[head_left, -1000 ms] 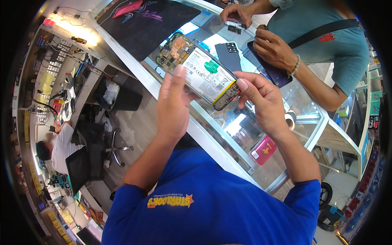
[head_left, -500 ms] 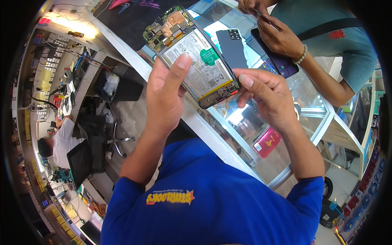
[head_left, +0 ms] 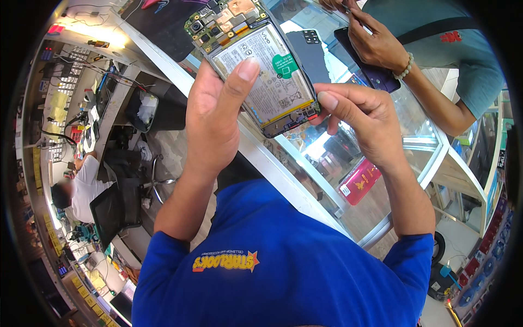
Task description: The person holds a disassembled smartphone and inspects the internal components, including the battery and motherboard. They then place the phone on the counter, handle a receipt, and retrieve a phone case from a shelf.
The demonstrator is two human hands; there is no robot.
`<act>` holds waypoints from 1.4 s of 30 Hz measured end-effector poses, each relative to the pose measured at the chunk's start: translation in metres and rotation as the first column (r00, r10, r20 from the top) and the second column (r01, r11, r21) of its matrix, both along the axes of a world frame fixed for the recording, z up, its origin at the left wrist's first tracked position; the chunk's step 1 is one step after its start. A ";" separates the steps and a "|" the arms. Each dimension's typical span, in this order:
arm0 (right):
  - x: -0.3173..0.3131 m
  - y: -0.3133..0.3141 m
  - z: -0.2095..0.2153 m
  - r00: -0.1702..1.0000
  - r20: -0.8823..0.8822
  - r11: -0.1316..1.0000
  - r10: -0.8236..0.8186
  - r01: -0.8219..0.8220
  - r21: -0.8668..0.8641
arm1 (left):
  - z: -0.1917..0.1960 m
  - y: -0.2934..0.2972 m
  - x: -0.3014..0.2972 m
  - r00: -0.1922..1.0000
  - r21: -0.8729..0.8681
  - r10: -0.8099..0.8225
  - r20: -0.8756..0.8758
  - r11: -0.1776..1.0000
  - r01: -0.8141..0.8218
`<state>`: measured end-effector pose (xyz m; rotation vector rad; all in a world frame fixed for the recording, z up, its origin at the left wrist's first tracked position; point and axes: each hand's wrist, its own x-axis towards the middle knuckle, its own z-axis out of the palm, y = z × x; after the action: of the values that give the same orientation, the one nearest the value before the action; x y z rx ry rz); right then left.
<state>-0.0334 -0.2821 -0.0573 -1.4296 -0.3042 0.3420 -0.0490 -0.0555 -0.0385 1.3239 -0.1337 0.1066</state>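
1. One view, head: the opened phone (head_left: 256, 65) is held above the glass counter (head_left: 348, 163).
2. Left hand (head_left: 215, 117) cradles it, thumb pressed on the battery (head_left: 267, 82).
3. Right hand (head_left: 362, 122) pinches the lower corner; keep thumb pressure light and support even.

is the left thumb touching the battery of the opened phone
Touching: the head view shows the left hand gripping the opened phone, its thumb tip pressed flat on the white battery.

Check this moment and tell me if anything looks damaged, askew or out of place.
The phone held up between the left hand and right hand has no back cover: its battery and circuit board are bare. A dark back cover lies apart on the glass counter. Nothing looks cracked or spilled.
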 end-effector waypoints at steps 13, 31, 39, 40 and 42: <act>-0.002 -0.001 0.003 0.997 -0.066 0.995 0.041 -0.035 0.098 | 0.007 0.005 0.006 0.976 -0.130 -0.134 -0.170 0.985 0.112; -0.006 0.001 0.008 0.994 -0.105 0.991 0.043 -0.029 0.130 | 0.008 0.009 0.006 0.962 -0.068 -0.242 -0.130 0.970 0.234; -0.007 0.002 0.009 0.987 -0.151 0.988 0.057 -0.034 0.150 | 0.011 0.006 0.002 0.962 -0.002 -0.258 -0.088 0.966 0.259; -0.008 0.003 0.009 0.988 -0.144 0.991 0.050 -0.031 0.133 | 0.010 0.007 0.002 0.962 0.015 -0.262 -0.079 0.964 0.264; -0.008 0.003 0.009 0.985 -0.165 0.988 0.056 -0.031 0.153 | 0.010 0.007 0.002 0.960 0.026 -0.273 -0.066 0.961 0.275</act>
<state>-0.0416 -0.2793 -0.0482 -1.2385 -0.2181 0.4642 -0.0468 -0.0489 -0.0289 1.3299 -0.2661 -0.1727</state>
